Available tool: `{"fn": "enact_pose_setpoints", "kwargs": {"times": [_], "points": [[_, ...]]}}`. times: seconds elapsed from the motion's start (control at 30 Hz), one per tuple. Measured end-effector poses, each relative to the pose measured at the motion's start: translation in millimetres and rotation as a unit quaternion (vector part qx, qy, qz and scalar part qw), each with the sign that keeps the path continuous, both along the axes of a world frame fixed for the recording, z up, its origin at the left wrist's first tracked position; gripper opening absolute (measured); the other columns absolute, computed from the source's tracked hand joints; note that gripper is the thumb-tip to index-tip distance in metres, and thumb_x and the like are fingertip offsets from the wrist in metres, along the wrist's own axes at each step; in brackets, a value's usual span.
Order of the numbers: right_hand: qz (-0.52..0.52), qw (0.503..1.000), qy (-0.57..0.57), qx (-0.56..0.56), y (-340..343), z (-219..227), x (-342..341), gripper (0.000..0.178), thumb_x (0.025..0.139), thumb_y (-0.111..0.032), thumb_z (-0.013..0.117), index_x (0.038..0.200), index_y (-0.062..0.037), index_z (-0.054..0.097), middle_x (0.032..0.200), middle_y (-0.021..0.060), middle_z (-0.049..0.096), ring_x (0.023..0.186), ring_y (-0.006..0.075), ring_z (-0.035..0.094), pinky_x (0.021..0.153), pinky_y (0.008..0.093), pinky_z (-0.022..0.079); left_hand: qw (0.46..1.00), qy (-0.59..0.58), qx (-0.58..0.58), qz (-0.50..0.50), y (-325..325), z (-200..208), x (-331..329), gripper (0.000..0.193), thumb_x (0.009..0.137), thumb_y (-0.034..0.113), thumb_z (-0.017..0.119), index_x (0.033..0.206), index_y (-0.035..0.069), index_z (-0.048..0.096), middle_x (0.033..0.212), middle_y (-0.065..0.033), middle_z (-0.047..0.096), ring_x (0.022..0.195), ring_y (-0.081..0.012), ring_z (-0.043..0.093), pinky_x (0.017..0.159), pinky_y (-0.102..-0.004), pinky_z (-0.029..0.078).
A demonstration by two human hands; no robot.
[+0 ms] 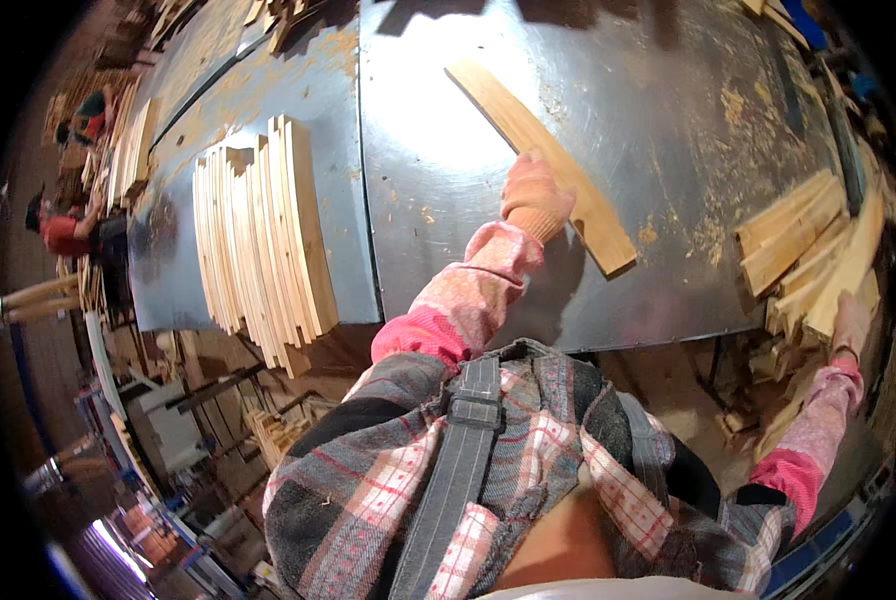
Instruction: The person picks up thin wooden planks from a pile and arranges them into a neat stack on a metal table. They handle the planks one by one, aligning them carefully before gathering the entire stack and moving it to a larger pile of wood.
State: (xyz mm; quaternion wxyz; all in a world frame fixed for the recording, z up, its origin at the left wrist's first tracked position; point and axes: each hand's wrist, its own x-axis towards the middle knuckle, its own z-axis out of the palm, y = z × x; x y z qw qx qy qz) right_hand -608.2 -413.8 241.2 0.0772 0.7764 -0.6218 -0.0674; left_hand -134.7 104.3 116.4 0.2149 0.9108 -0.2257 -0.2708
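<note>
Near the middle of the grey metal workbench, seen from the head camera, the left hand in a pink glove presses flat on a long curved wooden slat; its fingers look spread, not clamped. At the bench's right edge the right hand rests on a pile of slats; its grip I cannot tell. A steady, flat palm would likely keep the slat from pivoting. Stacked curved slats stand on edge toward the left front corner.

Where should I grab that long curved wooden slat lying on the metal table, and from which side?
Probably near the middle of the slat, from its near long edge, where the left hand in a pink glove already rests. It lies flat and diagonal on the table, so fingers would likely have to hook under that thin edge to lift it evenly.
</note>
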Motion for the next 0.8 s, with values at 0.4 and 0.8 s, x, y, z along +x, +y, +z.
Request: {"fn": "enact_pose_setpoints", "kwargs": {"times": [0.4, 0.8], "points": [[0.462, 0.862, -0.036, 0.205, 319, -147, 371, 0.1, 0.087, -0.049, 0.079, 0.162, -0.0015, 0.034, 0.154, 0.0259, 0.051, 0.136, 0.0414, 0.056, 0.113, 0.0499, 0.045, 0.998, 0.046, -0.036, 0.027, 67, 17, -17, 0.056, 0.094, 0.034, 0.07, 0.144, 0.014, 0.058, 0.141, -0.0196, 0.059, 0.131, -0.0426, 0.057, 0.111, -0.0517, 0.048], [0.32, 0.592, -0.263, 0.691, 483, -92, 394, 0.072, 0.081, -0.004, 0.066, 0.151, 0.0042, 0.05, 0.131, 0.0113, 0.064, 0.107, 0.0201, 0.062, 0.091, 0.0321, 0.052, 0.911, -0.399, -0.105, -0.017, 221, 91, -35, 0.057, 0.084, 0.021, 0.072, 0.138, 0.009, 0.06, 0.137, -0.0161, 0.062, 0.129, -0.0318, 0.061, 0.119, -0.0511, 0.039]]}}
